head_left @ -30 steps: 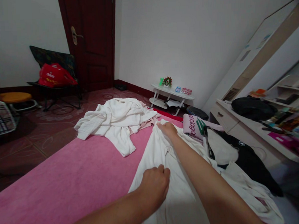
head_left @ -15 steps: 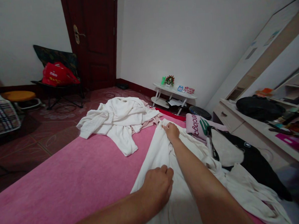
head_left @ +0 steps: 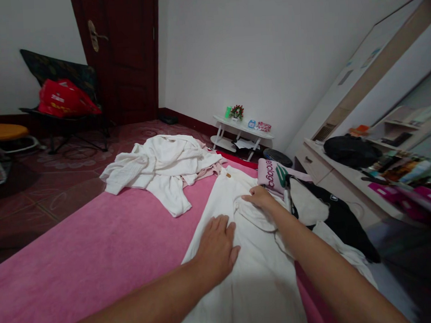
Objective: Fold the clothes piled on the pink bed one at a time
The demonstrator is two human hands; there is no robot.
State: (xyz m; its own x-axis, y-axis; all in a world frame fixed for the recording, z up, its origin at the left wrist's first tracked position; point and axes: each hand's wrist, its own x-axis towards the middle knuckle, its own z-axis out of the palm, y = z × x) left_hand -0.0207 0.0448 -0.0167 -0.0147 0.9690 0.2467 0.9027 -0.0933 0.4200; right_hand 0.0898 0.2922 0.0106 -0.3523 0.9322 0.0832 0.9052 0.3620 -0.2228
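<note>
White trousers [head_left: 253,275] lie lengthwise before me on the pink bed cover [head_left: 108,254], a small brown label at their far waist end. My left hand [head_left: 218,248] rests flat on the left side of the cloth, its fingers stretched out. Farther up and to the right, my right hand [head_left: 260,197] is closed on a loose fold of the same trousers. Beyond the bare pink cover sits a crumpled white top [head_left: 165,164], with pale pink cloth partly under it.
To the right lie a folded pink garment [head_left: 272,173] with lettering and a black and white garment [head_left: 334,213]. A desk [head_left: 346,178] with a black bag stands farther right. Past the bed are a low white table [head_left: 242,126], a door [head_left: 123,60] and a chair [head_left: 62,68] holding a red bag.
My right hand has come back toward me from the far waist end, and the fabric on the right is drawn in. My left hand has flattened out. The view has shifted slightly right.
</note>
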